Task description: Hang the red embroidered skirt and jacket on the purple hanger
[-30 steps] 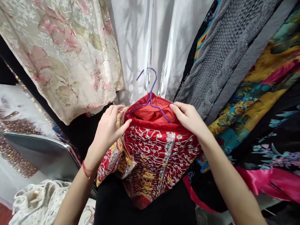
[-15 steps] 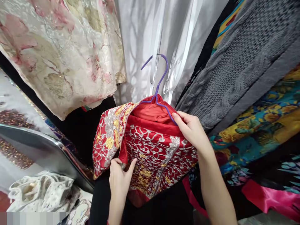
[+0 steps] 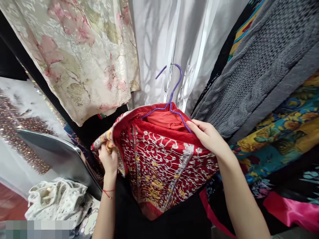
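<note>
A red embroidered garment [image 3: 159, 159] with silver and gold patterning is spread between my hands. Inside its open neck sits a purple hanger [image 3: 177, 83], the hook sticking up and free of any rail. With fingers closed, my left hand [image 3: 109, 157] grips the garment's front edge at the left and folds it outward. The thumb of my right hand [image 3: 205, 134] presses the red neckline and the hanger's right arm against the fingers behind. The hanger's left arm shows partly inside the red lining; its lower parts are hidden.
A cream floral garment [image 3: 99, 63] hangs at upper left, a grey cable-knit [image 3: 261, 66] at right. Behind is a white curtain [image 3: 152, 39]. A dark glossy panel [image 3: 57, 152] and a white crumpled cloth [image 3: 58, 199] are at lower left; pink satin [image 3: 289, 212] is at lower right.
My left hand has moved left and up, from below the opening to the garment's front edge, pulling it outward. More lining and the hanger's left arm show. My right hand keeps its hold.
</note>
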Available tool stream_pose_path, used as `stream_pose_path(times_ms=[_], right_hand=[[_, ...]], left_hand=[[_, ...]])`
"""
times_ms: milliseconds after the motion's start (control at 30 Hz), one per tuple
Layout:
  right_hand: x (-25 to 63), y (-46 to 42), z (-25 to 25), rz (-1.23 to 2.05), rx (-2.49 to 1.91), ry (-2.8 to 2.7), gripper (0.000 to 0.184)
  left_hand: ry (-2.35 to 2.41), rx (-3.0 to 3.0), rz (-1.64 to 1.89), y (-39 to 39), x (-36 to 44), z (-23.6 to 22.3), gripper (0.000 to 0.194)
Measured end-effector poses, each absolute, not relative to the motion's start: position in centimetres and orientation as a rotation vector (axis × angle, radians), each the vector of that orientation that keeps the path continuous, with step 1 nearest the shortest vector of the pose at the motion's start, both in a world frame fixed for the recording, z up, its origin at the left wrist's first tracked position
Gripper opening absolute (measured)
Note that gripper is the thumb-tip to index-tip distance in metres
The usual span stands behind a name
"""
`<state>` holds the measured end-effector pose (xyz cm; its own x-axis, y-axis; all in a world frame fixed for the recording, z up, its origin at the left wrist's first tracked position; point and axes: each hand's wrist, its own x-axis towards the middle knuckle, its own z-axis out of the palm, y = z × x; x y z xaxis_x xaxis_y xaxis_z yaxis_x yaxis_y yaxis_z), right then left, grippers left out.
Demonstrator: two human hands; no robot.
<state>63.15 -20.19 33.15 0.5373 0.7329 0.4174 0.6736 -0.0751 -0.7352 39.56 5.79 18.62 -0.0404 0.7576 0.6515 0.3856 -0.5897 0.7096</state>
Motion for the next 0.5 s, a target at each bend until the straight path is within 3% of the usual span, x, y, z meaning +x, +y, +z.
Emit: stream_pose_path(times_ms=[133, 233, 400, 500], right_hand=[[65.4, -21.6, 34.9, 0.546, -1.737, -1.293, 0.045], [67.1, -22.6, 35.0, 0.643, -1.779, -1.364, 0.045], [66.8, -23.4, 30.9, 0.769, -1.649, -1.2, 0.052], [65.2, -24.0, 28.5, 0.679, -1.608, -1.092, 0.045]], left_hand=[[1.031, 1.833, 1.966, 4.9, 38.7, 26.4, 0.036], [1.013, 1.914, 1.993, 6.2, 39.8, 30.7, 0.034], [1.018, 2.271, 1.534, 9.4, 42.4, 31.6, 0.033], [1.141, 2.298, 1.345, 9.8, 42.9, 31.0, 0.033]])
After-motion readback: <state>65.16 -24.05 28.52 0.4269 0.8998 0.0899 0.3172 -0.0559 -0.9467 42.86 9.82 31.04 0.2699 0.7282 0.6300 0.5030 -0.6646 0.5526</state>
